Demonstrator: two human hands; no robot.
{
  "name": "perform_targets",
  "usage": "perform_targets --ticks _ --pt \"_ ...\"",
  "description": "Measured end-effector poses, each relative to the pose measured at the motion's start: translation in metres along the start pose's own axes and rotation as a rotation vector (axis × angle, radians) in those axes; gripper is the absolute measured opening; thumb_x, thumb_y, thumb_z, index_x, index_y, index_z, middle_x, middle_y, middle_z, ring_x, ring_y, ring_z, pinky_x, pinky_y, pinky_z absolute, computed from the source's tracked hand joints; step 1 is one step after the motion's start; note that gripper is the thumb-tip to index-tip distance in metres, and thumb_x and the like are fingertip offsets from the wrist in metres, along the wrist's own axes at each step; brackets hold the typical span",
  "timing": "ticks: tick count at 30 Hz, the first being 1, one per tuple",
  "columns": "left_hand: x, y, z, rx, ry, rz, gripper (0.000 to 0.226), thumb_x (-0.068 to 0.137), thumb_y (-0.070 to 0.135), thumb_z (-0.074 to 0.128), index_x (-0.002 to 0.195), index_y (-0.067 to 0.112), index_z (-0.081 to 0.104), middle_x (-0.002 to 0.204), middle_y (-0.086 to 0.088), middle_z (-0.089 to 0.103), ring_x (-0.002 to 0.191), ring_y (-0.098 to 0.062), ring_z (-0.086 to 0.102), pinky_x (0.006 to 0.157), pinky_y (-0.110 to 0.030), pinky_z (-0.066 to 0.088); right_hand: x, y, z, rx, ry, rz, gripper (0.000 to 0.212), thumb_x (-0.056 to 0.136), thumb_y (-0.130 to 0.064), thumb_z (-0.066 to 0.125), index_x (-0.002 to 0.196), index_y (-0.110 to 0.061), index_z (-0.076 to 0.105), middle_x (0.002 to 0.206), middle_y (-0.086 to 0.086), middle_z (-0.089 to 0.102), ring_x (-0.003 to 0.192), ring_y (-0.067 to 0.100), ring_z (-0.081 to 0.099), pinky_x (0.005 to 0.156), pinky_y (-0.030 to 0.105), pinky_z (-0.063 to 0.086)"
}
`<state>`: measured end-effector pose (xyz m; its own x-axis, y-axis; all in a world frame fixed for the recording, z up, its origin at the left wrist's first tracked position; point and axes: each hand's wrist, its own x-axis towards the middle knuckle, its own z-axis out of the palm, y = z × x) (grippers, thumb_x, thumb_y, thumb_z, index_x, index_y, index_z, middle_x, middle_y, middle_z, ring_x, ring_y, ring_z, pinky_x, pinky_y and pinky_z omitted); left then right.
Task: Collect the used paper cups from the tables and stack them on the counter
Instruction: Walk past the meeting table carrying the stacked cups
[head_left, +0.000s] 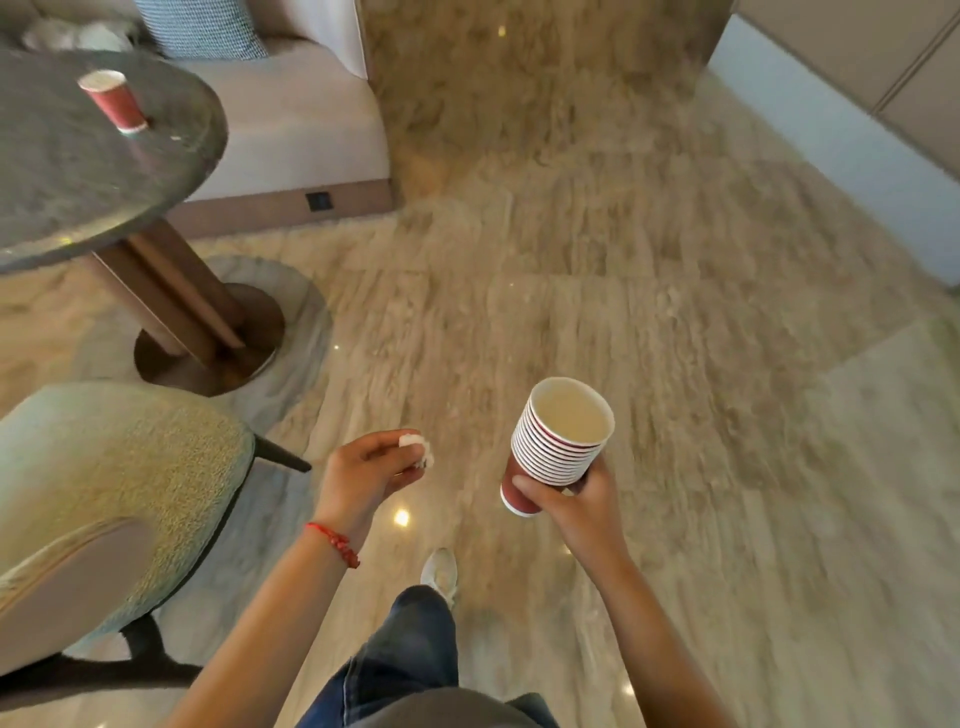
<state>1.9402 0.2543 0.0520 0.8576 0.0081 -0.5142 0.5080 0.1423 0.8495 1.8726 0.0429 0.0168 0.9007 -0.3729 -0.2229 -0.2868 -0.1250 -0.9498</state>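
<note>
My right hand (579, 506) grips a nested stack of several red paper cups (558, 441) with white rims, held at waist height over the floor, mouth tilted up and away. My left hand (363, 475) is curled round a small crumpled white wad of tissue (418, 449), pinched at its fingertips. A single red paper cup (114, 101) stands upright on the round dark table (62, 176) at the upper left, well ahead of both hands.
A green upholstered chair (104, 493) stands close at my left. A beige sofa (291, 124) with a patterned cushion lies behind the table. A pale cabinet base (841, 140) runs along the upper right. The marble floor (675, 312) stretches ahead; my leg and shoe show below.
</note>
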Motion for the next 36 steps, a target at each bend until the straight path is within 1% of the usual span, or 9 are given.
perform_targets --ticks 4,6,9,13,18,23,29,32,36 --pt "0.070 0.036 0.003 0.011 -0.027 0.002 0.010 0.081 -0.003 0.064 0.082 0.006 0.068 0.063 0.003 0.072 0.063 -0.009 0.069 0.061 -0.020 0.057 0.069 -0.020 0.032 0.010 -0.001 -0.031 0.074 0.050 -0.045 0.082 0.114 -0.019 0.057 0.097 -0.010 0.069 0.088 -0.001 0.065 0.066 0.011 0.049" --pt "0.098 0.055 0.005 0.009 -0.020 0.011 0.011 0.081 -0.003 0.064 0.079 0.007 0.068 0.062 0.003 0.071 0.063 -0.008 0.068 0.062 -0.020 0.057 0.098 -0.032 0.043 0.002 -0.014 -0.039 0.072 0.054 -0.040 0.084 0.116 -0.020 0.055 0.099 -0.012 0.068 0.090 -0.003 0.063 0.066 0.008 0.048" --pt "0.137 0.078 0.008 -0.013 0.009 0.020 0.010 0.080 -0.001 0.065 0.079 0.008 0.069 0.064 0.002 0.072 0.065 -0.009 0.069 0.063 -0.020 0.057 0.141 -0.045 0.056 0.000 -0.050 -0.030 0.066 0.059 -0.027 0.086 0.116 -0.021 0.054 0.100 -0.012 0.067 0.092 0.000 0.063 0.069 0.012 0.051" --pt "0.191 0.096 0.017 -0.048 0.052 -0.008 0.008 0.079 0.000 0.067 0.082 0.007 0.070 0.066 0.001 0.072 0.065 -0.010 0.069 0.066 -0.023 0.058 0.205 -0.059 0.070 0.013 -0.094 -0.004 0.063 0.052 -0.035 0.085 0.108 -0.029 0.056 0.096 -0.011 0.068 0.091 0.006 0.065 0.070 0.020 0.054" --pt "0.263 0.133 0.043 -0.071 0.134 0.022 0.008 0.079 -0.001 0.067 0.079 0.007 0.070 0.066 0.002 0.073 0.063 -0.009 0.069 0.061 -0.020 0.057 0.306 -0.081 0.084 0.028 -0.159 -0.030 0.074 0.048 -0.045 0.082 0.113 -0.019 0.057 0.099 -0.005 0.069 0.092 0.009 0.066 0.072 0.021 0.054" --pt "0.323 0.183 0.065 -0.135 0.216 0.057 0.008 0.080 -0.001 0.066 0.080 0.006 0.069 0.066 -0.001 0.072 0.062 -0.010 0.069 0.057 -0.018 0.055 0.395 -0.118 0.101 -0.017 -0.254 -0.069 0.076 0.049 -0.048 0.081 0.116 -0.021 0.055 0.102 -0.009 0.068 0.094 0.005 0.064 0.074 0.021 0.053" --pt "0.385 0.224 0.070 -0.155 0.284 0.089 0.008 0.080 0.001 0.065 0.081 0.008 0.069 0.078 -0.008 0.069 0.064 -0.010 0.069 0.061 -0.021 0.057 0.476 -0.149 0.135 -0.036 -0.354 -0.102 0.068 0.059 -0.028 0.085 0.119 -0.021 0.053 0.107 -0.010 0.065 0.097 -0.003 0.061 0.075 0.010 0.049" --pt "0.422 0.241 0.062 -0.160 0.313 0.070 0.006 0.081 0.003 0.066 0.082 0.008 0.069 0.078 -0.007 0.070 0.066 -0.012 0.070 0.058 -0.019 0.056 0.514 -0.160 0.159 -0.045 -0.365 -0.095 0.063 0.057 -0.029 0.085 0.111 -0.029 0.054 0.104 -0.013 0.065 0.095 -0.006 0.061 0.073 0.008 0.048" --pt "0.480 0.267 0.043 -0.180 0.317 0.073 0.007 0.080 0.002 0.066 0.082 0.008 0.070 0.073 -0.003 0.072 0.067 -0.012 0.070 0.059 -0.019 0.055 0.571 -0.177 0.205 -0.033 -0.387 -0.081 0.066 0.055 -0.030 0.083 0.115 -0.020 0.056 0.106 -0.005 0.067 0.098 0.004 0.064 0.080 0.018 0.052"
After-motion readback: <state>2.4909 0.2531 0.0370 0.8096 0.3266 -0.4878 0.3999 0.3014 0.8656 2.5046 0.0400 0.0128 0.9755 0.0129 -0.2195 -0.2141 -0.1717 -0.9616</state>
